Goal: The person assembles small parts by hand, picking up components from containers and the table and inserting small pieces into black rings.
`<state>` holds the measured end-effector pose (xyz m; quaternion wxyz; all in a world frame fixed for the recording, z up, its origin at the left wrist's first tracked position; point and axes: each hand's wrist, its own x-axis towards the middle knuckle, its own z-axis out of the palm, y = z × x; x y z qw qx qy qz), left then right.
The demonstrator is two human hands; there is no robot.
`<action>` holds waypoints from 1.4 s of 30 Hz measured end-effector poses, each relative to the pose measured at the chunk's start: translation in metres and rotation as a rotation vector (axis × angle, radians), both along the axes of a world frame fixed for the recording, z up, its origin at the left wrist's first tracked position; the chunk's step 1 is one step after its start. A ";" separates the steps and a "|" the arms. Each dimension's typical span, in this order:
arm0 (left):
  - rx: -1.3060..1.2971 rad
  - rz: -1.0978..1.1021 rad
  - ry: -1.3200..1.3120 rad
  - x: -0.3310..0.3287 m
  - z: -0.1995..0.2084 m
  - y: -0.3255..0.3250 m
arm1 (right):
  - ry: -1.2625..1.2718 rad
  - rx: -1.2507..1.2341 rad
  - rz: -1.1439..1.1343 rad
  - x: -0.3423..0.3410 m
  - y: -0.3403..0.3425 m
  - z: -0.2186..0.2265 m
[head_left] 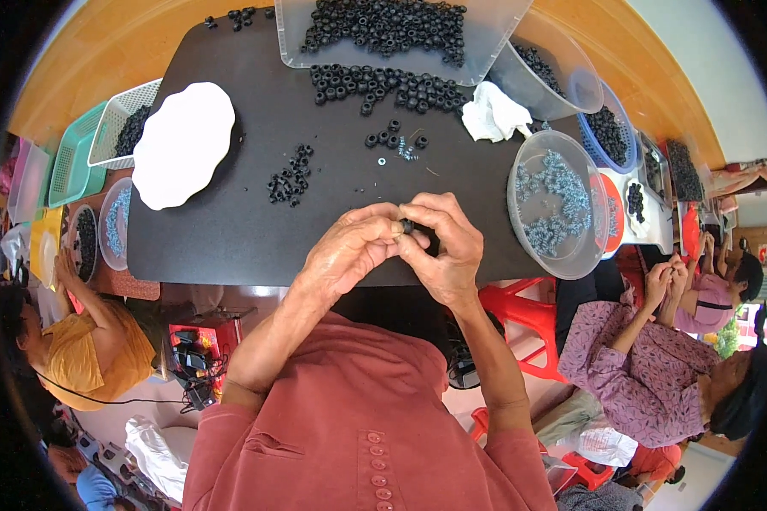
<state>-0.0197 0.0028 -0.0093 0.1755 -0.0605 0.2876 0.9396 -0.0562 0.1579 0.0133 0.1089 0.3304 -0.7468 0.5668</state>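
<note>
Black bead (407, 226) is what I have at the centre of my feed, raised off the dark surface (222, 243) near its front edge and partly hidden by the hands. The fingers of the left hand (341, 251) and of the right hand (450, 255) meet around it, both gripping it; from my end I cannot tell exactly which fingertips carry it.

Just beyond the hands I see a loose pile of small black parts (290, 177), and to its right a small group of beads (385, 139) next to a few blue coils (406, 151). Farther back, more beads (392, 88) lie in front of a clear bin (493, 36) that holds many others, with a crumpled white cloth (494, 112) near its right corner. To my right stands a clear round bowl (584, 257) of blue coils; at the left lies a white wavy-edged tray (183, 145). Other people sit on both sides, one in a yellow top (102, 358), one in a patterned shirt (639, 366).
</note>
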 end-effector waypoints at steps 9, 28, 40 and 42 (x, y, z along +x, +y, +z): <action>-0.048 0.049 0.037 0.010 0.004 -0.004 | 0.050 0.031 0.026 0.003 -0.004 0.001; -0.199 0.161 0.086 0.014 0.011 -0.002 | -0.023 -0.001 0.022 0.005 -0.011 0.002; -0.483 0.307 0.239 0.020 0.002 0.003 | -0.099 0.082 0.046 0.008 -0.013 0.005; -0.464 0.334 0.235 0.019 0.000 -0.001 | -0.077 0.106 0.049 0.010 -0.014 0.004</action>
